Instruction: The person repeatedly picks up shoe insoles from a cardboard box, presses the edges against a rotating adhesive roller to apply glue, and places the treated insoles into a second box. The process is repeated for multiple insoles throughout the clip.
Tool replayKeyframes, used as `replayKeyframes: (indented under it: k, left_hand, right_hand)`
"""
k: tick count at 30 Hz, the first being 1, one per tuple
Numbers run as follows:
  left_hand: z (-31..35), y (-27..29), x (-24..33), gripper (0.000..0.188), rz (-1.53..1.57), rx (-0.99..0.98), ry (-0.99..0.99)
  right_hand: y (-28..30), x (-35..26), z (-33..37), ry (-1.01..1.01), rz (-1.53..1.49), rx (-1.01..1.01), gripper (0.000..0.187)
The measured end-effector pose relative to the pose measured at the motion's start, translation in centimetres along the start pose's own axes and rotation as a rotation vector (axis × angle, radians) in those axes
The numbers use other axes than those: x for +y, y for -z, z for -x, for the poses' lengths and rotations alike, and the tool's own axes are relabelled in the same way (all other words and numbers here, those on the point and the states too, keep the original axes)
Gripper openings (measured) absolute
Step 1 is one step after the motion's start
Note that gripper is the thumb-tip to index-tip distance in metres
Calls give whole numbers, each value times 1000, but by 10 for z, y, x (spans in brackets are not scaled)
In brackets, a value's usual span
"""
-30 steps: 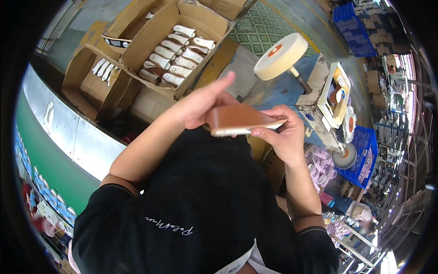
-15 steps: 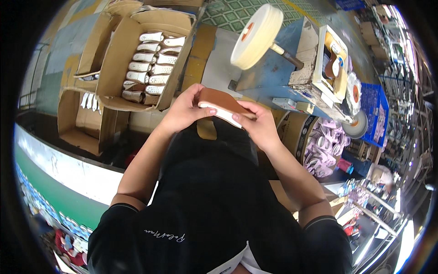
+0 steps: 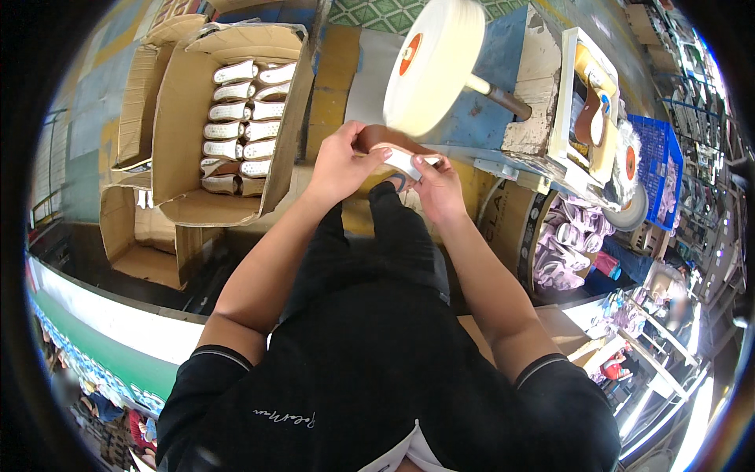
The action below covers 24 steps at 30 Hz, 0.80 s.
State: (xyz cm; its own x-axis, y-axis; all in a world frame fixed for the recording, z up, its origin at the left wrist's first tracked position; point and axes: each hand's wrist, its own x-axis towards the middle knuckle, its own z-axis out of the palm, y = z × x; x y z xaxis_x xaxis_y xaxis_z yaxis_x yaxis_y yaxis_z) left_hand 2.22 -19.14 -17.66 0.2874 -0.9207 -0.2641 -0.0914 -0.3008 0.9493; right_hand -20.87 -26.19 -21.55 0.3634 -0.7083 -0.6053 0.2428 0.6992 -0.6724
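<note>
Between my two hands is a shoe sole (image 3: 403, 160) with a brown face and a white side. My left hand (image 3: 340, 167) is closed round one end, its thumb lying on the white part. At the other end my right hand (image 3: 440, 189) pinches the sole between thumb and fingers. Right above the sole is a large cream buffing wheel (image 3: 448, 75) on a metal shaft. The sole's far brown part is close under the wheel's lower rim; whether they touch I cannot tell.
To the left, a cardboard box (image 3: 177, 141) holds rows of white and brown soles (image 3: 224, 130). A smaller cardboard box (image 3: 149, 256) stands nearer. At right are a tray (image 3: 562, 118) on the machine, pink sandals (image 3: 562, 256) in a box and a blue crate (image 3: 664, 149).
Both hands have carried the sole forward, close to the buffing wheel, and tilted it. The view has shifted too, so the wheel sits nearer and my legs and a foot show.
</note>
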Motion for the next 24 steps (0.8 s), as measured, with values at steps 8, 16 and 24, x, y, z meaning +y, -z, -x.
replayKeyframes:
  k: [8, 16, 24]
  left_hand:
    - [-8, -28, 14, 43, 24, 137, 37]
    - [0, -31, 22, 37, -2, 244, -29]
    - [-11, -14, 30, 47, -135, 206, -135]
  right_hand:
    - [0, -9, -8, 8, -93, 30, 15]
    - [-14, 1, -16, 69, -161, 6, 10]
    - [-26, 23, -12, 30, -329, 5, 12]
